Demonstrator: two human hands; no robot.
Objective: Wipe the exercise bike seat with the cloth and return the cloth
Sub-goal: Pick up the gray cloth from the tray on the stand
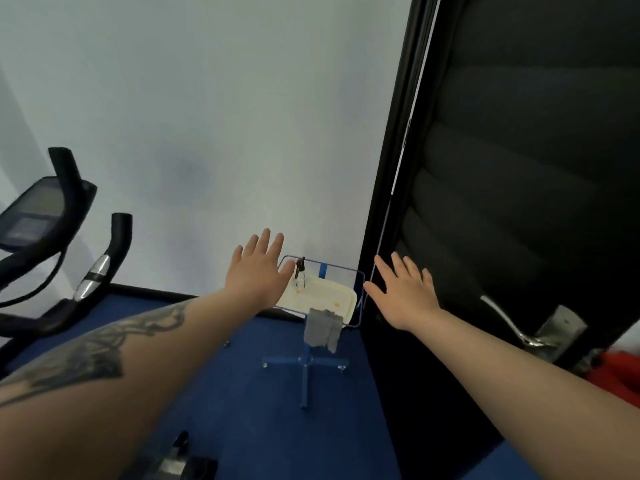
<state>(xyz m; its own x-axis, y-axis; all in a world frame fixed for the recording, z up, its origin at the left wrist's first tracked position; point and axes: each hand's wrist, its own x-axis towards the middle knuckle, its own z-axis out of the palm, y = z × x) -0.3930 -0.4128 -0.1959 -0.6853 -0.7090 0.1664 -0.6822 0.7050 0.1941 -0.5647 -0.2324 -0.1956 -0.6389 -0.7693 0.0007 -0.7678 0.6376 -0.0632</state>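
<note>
Hanging over the front rail of a blue stand [304, 362], the grey cloth [323, 329] is untouched; left hand [258, 271] and right hand [407, 294] hover spread, empty. Careless tug could tip the stand's spray bottle [300, 271], probably. Blue floor, white wall, black door [519, 168]; bike handlebars [104, 258] left, seat unseen.

Single view only: we have one wide-angle camera, head-worn, looking forward and down. Both forearms enter from the bottom edge and stretch away from the lens, so the left hand [258, 270] and right hand [405, 292] sit mid-frame, close to us. Past them, lower and farther off, stands a blue stand [304, 362] on the blue floor [242, 393]. The white wall [207, 116] fills the upper frame. Exercise bike handlebars [86, 258] sit at the left edge and a black door [519, 168] at the right. Straight lines bow toward the edges.
</note>
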